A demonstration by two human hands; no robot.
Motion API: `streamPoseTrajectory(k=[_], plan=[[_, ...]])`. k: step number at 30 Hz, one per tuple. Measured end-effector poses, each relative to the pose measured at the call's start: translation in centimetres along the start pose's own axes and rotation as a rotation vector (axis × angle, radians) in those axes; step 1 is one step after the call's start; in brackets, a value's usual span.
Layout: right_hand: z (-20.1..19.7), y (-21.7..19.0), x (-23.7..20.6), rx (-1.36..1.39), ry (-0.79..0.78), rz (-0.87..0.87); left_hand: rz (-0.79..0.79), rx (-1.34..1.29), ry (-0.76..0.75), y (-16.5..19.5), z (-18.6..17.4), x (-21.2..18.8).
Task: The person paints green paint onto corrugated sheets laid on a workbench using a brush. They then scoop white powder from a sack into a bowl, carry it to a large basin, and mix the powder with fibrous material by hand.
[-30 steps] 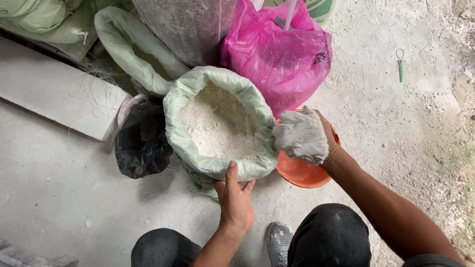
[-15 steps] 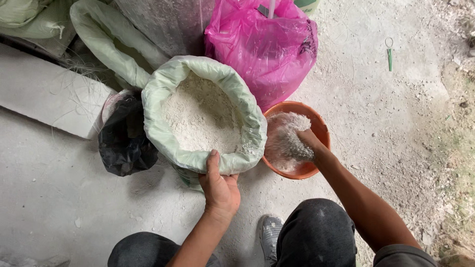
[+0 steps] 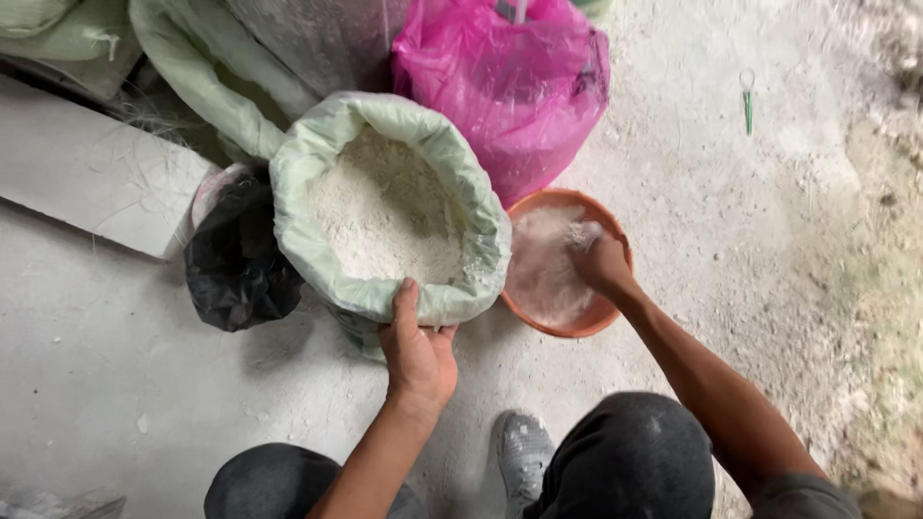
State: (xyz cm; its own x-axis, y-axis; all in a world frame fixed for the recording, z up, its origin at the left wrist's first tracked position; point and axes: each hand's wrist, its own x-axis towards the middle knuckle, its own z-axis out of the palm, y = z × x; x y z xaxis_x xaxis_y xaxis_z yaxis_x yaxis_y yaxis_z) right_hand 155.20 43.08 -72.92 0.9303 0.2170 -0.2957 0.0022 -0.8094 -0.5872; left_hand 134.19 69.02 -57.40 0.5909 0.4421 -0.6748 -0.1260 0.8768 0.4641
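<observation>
The orange bowl (image 3: 565, 322) sits on the floor touching the pale green sack (image 3: 385, 211) of white powder; the right hand (image 3: 598, 261) is inside it, fingers seemingly curled, though blurred; the left hand (image 3: 418, 351) pinches the sack's rolled rim, thumb inside; a slackened hold could let the sack slump and spill.

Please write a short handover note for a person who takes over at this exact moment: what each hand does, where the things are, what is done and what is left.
Left hand: grips the rolled near rim of the pale green sack, thumb on top; the sack stands open, full of whitish powder.
Right hand: down inside the orange bowl, powder around the fingers; grip unclear.
Bowl sits on the ground, right of the sack, against it, below the pink bag.
Done: some powder already lies in the bowl.
Left: bowl looks only partly filled; the sack is open.
</observation>
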Motion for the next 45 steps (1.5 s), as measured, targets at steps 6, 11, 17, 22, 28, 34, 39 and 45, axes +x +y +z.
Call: streamPoseTrajectory(k=[6,11,17,22,28,34,39,45], plan=[[-0.4,-0.8,-0.1,-0.653,-0.176,-0.067,0.04,-0.031,-0.054,0.4,0.6,-0.4],[-4.1,-8.9,-3.0,-0.286,-0.032,-0.277,0.009,-0.02,-0.003,0.7,0.8,-0.1],[3.3,-22.4,-2.1,0.018,-0.191,-1.092,0.043,-0.015,0.032,0.6,0.8,0.3],[15.7,-30.0,3.0,-0.323,-0.356,-1.285,0.045,0.013,0.045,0.9,0.6,0.0],[14.7,-26.9,1.2,-0.333,-0.761,-0.929,-0.001,0.066,0.034,1.2,0.0,-1.1],[9.3,-26.0,-0.7,0.323,-1.045,-0.313,0.032,0.028,-0.044,0.9,0.5,-1.6],[7.0,-23.3,-0.8,0.959,-1.077,0.051,0.07,0.028,-0.014,0.1,1.1,-0.8],[4.0,-21.8,-1.4,0.76,-0.776,-0.707,0.086,-0.025,0.019,-1.4,1.2,1.2]])
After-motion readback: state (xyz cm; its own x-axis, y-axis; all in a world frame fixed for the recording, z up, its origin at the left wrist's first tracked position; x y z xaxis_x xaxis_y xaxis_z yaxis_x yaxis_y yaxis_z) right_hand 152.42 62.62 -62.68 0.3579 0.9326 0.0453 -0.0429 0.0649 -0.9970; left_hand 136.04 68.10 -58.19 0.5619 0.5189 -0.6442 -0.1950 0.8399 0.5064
